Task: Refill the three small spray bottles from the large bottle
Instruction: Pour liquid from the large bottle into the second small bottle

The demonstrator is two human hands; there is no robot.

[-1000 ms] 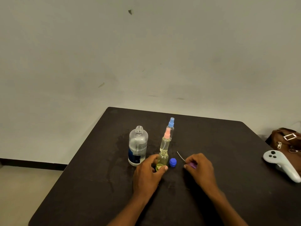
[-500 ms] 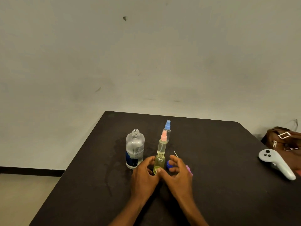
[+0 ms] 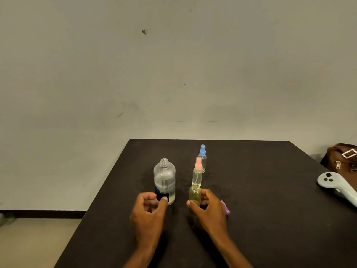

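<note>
The large clear bottle with a blue label stands uncapped on the dark table. To its right stand three small bottles in a row: a blue-topped one farthest, a pink-topped one in the middle, and nearest a yellowish one without its top. My right hand is closed around that open small bottle, thumb on its left and fingers on its right. My left hand is loosely curled at the base of the large bottle, with its thumb tip at the label. A purple spray top lies behind my right hand.
A white handheld controller lies at the table's right edge, with a brown bag behind it. The table's left edge drops to the floor. A plain wall stands behind the table.
My left hand let go of the open small bottle and moved left to the large bottle. My right hand put the purple spray top down and took hold of the small bottle.
</note>
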